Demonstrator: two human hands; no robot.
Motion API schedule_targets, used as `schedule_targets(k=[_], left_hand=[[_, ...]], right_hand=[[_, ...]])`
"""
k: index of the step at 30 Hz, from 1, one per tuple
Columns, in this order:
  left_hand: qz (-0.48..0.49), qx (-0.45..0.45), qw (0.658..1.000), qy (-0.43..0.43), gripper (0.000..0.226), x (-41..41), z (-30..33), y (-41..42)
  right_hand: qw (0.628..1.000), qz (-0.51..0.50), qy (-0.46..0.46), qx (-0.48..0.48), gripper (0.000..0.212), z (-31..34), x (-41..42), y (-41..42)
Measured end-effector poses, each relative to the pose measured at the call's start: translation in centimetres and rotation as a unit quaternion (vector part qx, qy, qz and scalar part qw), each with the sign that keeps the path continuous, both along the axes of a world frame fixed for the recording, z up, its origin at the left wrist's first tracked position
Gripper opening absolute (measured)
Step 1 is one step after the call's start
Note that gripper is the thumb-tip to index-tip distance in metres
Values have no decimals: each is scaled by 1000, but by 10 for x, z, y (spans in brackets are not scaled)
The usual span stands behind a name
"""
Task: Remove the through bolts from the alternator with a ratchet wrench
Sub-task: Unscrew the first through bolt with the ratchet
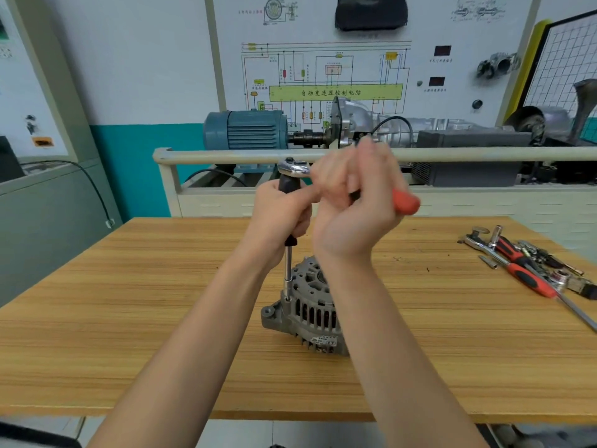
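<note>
Alternator [310, 305] stands near the middle of the wooden table [129, 318], at about 6 o'clock from the two raised hands. Judged by its cast metal housing, it is heavy, rigid and unlikely to shift easily; its finned rim would give a firm hold if steadying were needed.

Working left to right: the left hand [281, 211] is clenched around the black grip of the extension bar [288, 263], which rises upright from the alternator's 9 o'clock edge. The socket end [286, 294] sits on the housing there; the through bolt itself is hidden beneath it. The bar is slim, stiff steel and is best held high, at the grip, to keep it vertical.

At 12 o'clock on the bar sits the ratchet wrench [295, 166], its chromed head directly above the left hand and touching the bar's top. The handle runs out toward 3 o'clock, ending in a red grip [405, 202].

The right hand [355, 195] is wrapped around that handle, fingers curled over it, with only the red end protruding past the palm. The hand is motion-blurred, so exact finger placement cannot be told. The alternator lies well below both sets of fingers, untouched by either.

Spare tools [523, 263] lie at the table's 3 o'clock edge.
</note>
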State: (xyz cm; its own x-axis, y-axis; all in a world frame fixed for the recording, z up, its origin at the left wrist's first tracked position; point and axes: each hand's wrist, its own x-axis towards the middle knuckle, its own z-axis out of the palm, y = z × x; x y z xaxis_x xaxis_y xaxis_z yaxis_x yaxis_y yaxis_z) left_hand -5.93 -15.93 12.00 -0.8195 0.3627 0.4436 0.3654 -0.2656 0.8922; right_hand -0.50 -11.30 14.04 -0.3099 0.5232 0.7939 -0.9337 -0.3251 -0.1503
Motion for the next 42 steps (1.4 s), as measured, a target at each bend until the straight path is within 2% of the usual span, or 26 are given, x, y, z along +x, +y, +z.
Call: schedule_targets(k=[3,8,10,12,14,17,19,20,22,23,25,27,29,31,33,36,39,42], left_hand=[[-39,-11,999,-27,37,-7,3,-5],[-111,-36,993,-10,38,-6,7,-9],[-114,-44,992,-12,43,-4,7,-6],[-104,-40,994,-20,46,-4,5,-3],[-85,-23,996,-27,48,-5,4,-2],[-30,-4,999,-30,46,-4,3,0],[11,5,999,-36,42,-2,4,2],[30,6,999,-37,39,-1,4,3],[49,-4,998,-23,28,1,2,5],[38,-3,999,-8,24,3,1,4],[8,1,999,43,28,7,-1,5],[34,7,998,46,26,7,0,2],[42,22,999,-4,36,1,2,-2],[2,15,1000,-13,40,-1,2,-4],[-36,-2,999,-16,40,-5,1,-7],[-100,-33,994,6,37,-4,3,-12],[-112,-27,993,12,39,-4,5,-11],[-99,-2,995,-16,44,-7,4,-9]], right_hand=[[980,169,-80,-64,54,12,-8,31],[876,421,-171,-160,46,16,-35,60],[850,461,-179,-184,49,15,-44,66],[848,456,-184,-197,49,14,-43,66],[865,428,-169,-199,48,14,-34,65],[926,317,-132,-157,52,12,-17,49],[977,171,-88,-96,49,8,-5,25],[994,66,-56,-60,44,4,-1,12],[991,-131,9,23,31,-5,5,-10],[980,-187,21,59,26,-9,6,-17],[973,-216,13,77,21,-11,6,-21],[986,-155,9,57,22,-7,5,-14],[999,-31,11,20,29,-2,0,-1],[993,113,-19,-20,40,4,-5,19],[964,244,-83,-69,46,9,-13,38],[894,398,-166,-126,44,16,-33,57],[852,463,-192,-154,48,17,-51,63],[864,432,-208,-154,46,18,-49,58]])
